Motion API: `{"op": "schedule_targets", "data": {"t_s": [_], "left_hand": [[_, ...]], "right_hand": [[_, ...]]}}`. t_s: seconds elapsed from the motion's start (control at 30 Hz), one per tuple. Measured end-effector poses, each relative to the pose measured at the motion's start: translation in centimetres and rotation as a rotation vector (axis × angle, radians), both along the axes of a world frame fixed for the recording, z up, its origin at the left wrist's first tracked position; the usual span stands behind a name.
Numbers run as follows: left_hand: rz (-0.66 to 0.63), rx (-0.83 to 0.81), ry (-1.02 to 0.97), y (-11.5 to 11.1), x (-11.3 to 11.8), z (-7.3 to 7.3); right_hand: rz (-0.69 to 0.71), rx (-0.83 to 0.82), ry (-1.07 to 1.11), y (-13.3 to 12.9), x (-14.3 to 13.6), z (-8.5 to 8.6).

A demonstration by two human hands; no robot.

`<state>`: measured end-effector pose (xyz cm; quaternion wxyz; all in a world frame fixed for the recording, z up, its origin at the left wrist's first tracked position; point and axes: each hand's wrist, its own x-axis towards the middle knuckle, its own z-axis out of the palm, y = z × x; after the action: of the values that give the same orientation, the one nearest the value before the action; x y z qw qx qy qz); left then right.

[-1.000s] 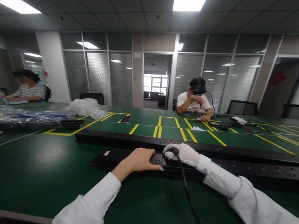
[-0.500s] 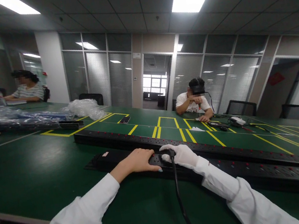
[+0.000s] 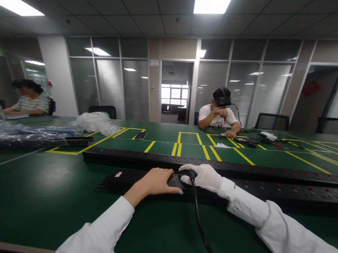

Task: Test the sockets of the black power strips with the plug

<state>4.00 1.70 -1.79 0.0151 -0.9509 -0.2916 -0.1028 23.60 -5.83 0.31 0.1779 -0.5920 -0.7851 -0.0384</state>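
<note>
A long black power strip [image 3: 283, 191] with rows of sockets and red dots lies across the table in front of me. My left hand [image 3: 156, 182], bare, is wrapped over its near part, fingers on the far side and thumb on the front edge. Just to the right, my right hand [image 3: 206, 176] in a white glove grips a black plug [image 3: 191, 174] against the sockets. Its thick black cable [image 3: 201, 224] hangs down toward the table's front edge. Whether the plug's pins are fully in the socket is hidden.
A second black power strip [image 3: 112, 153] lies parallel just behind. Plastic-wrapped items [image 3: 17, 132] are piled at the left, and a phone [image 3: 140, 135] lies beyond the strips. A person [image 3: 218, 114] sits across the green table [image 3: 53, 193], near cables and a white adapter [image 3: 268, 136].
My right hand, the plug and its cable have shifted slightly left. My left hand keeps its hold on the power strip.
</note>
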Motion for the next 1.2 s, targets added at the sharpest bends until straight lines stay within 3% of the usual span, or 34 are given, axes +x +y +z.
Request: {"op": "schedule_targets", "data": {"t_s": [0.37,0.97,1.2], "left_hand": [[-0.017,0.023,0.017,0.4,0.0,-0.3],[0.018,-0.041,0.006,0.0,0.1,0.1],[-0.013,-0.014,0.019,0.2,0.0,-0.1]], "right_hand": [[-0.057,0.134,-0.336,-0.1,0.2,0.7],[-0.045,0.1,-0.306,-0.7,0.0,0.0],[-0.094,0.112,-0.403,-0.8,-0.3,-0.4]]}}
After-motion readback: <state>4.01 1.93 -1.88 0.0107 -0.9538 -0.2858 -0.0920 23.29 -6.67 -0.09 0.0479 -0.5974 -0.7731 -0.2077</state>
